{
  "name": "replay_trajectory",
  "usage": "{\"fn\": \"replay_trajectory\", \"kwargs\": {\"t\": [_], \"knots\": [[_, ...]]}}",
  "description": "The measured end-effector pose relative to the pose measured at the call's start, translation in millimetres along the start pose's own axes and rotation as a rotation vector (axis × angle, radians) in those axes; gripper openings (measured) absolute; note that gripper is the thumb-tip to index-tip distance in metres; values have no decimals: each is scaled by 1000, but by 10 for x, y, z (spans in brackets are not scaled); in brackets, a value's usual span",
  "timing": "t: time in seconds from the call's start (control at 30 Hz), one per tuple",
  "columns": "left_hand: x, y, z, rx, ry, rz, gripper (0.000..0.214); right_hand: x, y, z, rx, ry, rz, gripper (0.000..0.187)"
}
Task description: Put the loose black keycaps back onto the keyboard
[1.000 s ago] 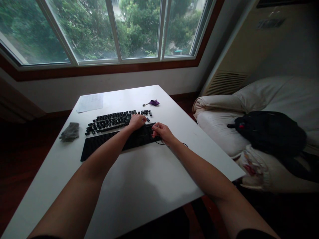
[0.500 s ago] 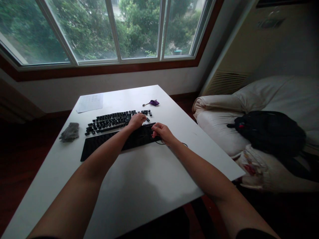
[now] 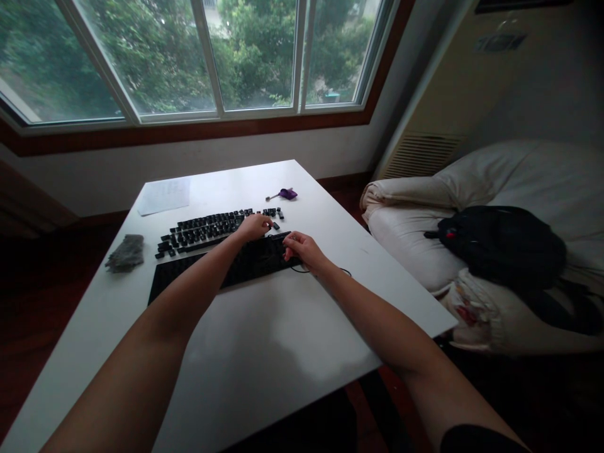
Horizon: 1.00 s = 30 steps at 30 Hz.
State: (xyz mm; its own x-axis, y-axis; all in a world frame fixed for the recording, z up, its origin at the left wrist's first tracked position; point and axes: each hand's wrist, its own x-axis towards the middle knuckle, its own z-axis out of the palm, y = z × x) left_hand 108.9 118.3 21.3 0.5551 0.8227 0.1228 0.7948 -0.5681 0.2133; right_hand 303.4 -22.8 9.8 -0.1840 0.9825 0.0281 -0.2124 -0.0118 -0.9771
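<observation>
A black keyboard [image 3: 252,259] lies slantwise on the white table, partly covered by my left forearm. Beyond it, loose black keycaps [image 3: 201,226] are laid out in rows. My left hand [image 3: 256,226] reaches over the keyboard to the right part of these rows, its fingers bent together; whatever is in them is hidden. One keycap [image 3: 276,226] sits just beside those fingertips. Over the keyboard's right end, my right hand [image 3: 302,247] is closed in a pinch. A small glint shows at its fingers, too small to name.
Left of the keycaps is a crumpled grey cloth [image 3: 125,253]. A paper sheet [image 3: 165,196] and a purple item with a thin stick [image 3: 287,194] lie farther back. A thin black cable [image 3: 346,272] runs by my right wrist. A black backpack [image 3: 504,245] rests on the sofa [image 3: 406,220].
The view has shifted slightly, so the table and things appear a little farther left. Both hands keep nearly the same places and poses over the keyboard and keycaps.
</observation>
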Motion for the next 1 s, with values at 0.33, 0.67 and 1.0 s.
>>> {"fn": "replay_trajectory", "kwargs": {"t": [0.33, 0.67, 1.0], "knots": [[-63, 80, 15, 125, 19, 46, 31, 4, -19, 13, 22, -1, -4, 31], [-78, 88, 38, 134, 12, 57, 29, 59, -20, -92, 6, 41, -48, 36], [-63, 135, 7, 187, 8, 113, 27, 53, -55, -111, 24, 30, -48, 33]]}}
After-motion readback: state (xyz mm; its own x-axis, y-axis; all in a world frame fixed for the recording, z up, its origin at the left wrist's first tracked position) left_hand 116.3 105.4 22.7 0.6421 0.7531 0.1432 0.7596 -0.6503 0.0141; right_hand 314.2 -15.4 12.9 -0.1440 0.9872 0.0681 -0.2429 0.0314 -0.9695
